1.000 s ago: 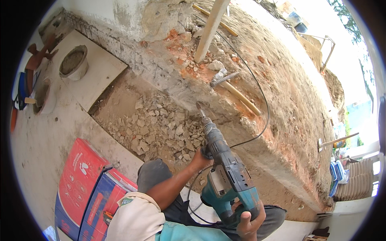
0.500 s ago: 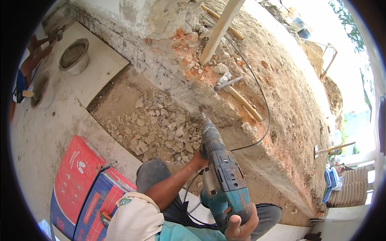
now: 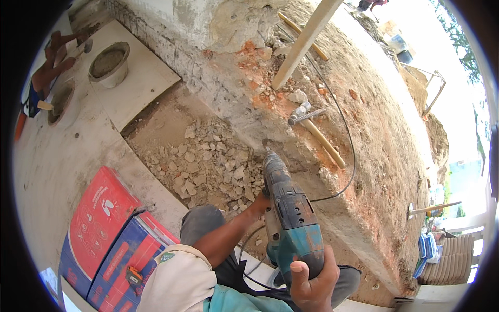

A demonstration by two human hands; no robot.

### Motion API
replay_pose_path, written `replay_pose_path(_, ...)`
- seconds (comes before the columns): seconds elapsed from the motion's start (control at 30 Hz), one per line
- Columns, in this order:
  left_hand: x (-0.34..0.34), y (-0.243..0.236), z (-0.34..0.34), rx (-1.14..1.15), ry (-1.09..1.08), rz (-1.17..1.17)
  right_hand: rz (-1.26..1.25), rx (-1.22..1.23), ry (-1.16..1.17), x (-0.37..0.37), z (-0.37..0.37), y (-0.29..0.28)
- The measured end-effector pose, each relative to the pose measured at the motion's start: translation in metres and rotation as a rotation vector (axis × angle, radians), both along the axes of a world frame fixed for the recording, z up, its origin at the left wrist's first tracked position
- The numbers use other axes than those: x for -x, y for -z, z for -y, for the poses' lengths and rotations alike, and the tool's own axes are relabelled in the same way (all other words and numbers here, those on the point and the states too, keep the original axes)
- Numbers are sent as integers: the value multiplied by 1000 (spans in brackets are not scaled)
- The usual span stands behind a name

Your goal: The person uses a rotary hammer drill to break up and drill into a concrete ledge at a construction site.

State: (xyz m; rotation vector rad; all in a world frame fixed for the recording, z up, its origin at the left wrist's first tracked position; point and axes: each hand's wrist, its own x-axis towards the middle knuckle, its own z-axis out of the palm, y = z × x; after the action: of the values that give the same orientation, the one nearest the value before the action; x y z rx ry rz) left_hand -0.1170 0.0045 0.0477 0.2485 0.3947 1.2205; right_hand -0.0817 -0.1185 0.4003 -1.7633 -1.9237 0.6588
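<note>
A teal and black rotary hammer drill (image 3: 296,213) points away from me, its bit against the broken edge of the concrete and earth bank (image 3: 291,156). My left hand (image 3: 260,203) is wrapped round its side handle near the front, mostly hidden by the drill body. At the back end my right hand (image 3: 318,285) grips the rear handle, thumb up along the housing. Only a short part of the bit shows. Just beyond the tip, a hammer with a wooden handle (image 3: 325,144) lies on the bank beside a short ribbed steel rod (image 3: 306,116).
Broken rubble (image 3: 213,161) fills the trench left of the drill. A wooden post (image 3: 306,44) stands on the bank, with a black cable (image 3: 343,117) curving past. Red and blue boxes (image 3: 112,208) lie at left. Mortar buckets (image 3: 109,65) stand near a co-worker's arms (image 3: 52,67).
The whole view has shifted, so the surroundings sit slightly right and mostly lower. Less of the bit shows at the wall. Both hands stay on the drill; my right thumb has moved up.
</note>
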Motion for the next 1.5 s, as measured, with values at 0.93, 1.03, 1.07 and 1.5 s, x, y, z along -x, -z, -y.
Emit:
replay_pose_path(0.93,-5,-61,-37,211,-35,-24,-51,36,63,-11,-87,-13)
replay_pose_path(1.03,1,-68,-37,235,-9,37,-99,24,71,-7,-97,-10)
replay_pose_path(1.07,5,-71,-39,241,13,75,-64,22,47,-8,-98,-12)
replay_pose_path(1.5,3,-69,-45,356,3,53,-54,83,75,-6,-108,-10)
